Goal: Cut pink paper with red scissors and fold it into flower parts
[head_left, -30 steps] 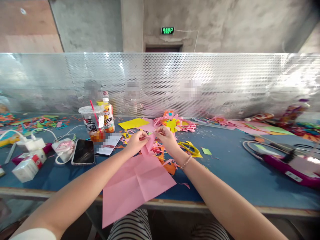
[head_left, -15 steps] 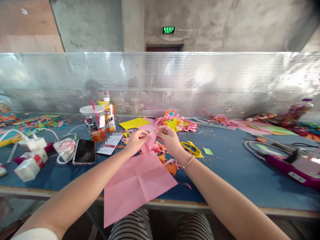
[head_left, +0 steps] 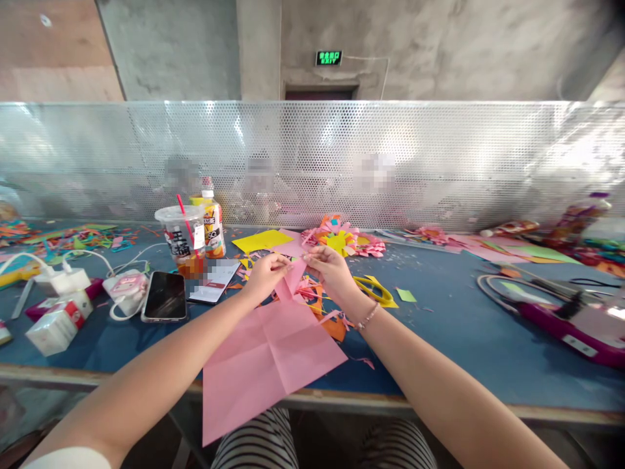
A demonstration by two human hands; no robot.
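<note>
- Your left hand (head_left: 266,277) and right hand (head_left: 332,270) meet over the middle of the blue table (head_left: 454,326); both pinch the far corner of the pink paper sheet (head_left: 271,361), thumb and fingertips closed on it from either side.
- The sheet is creased into quarters; its near part lies flat and hangs over the table's front edge toward your lap, while the far corner is lifted and folded up between your hands.
- Against a second ago the change is small; your hands have drawn slightly closer together and the raised corner looks a little tighter and more upright; the flat part of the sheet has not shifted; to my eye the fold at that corner is being worked, not finished.
- Just beyond your right hand lie yellow scissors (head_left: 374,290) on a litter of paper scraps (head_left: 317,299); the finished paper flowers (head_left: 339,241) sit farther back.
- To your left stand a plastic cup with a red straw (head_left: 180,238) and a bottle (head_left: 212,225) just behind it; a phone (head_left: 163,296) lies flat nearer you.
- At the far right a purple tool (head_left: 561,322) rests well apart from your hands.
</note>
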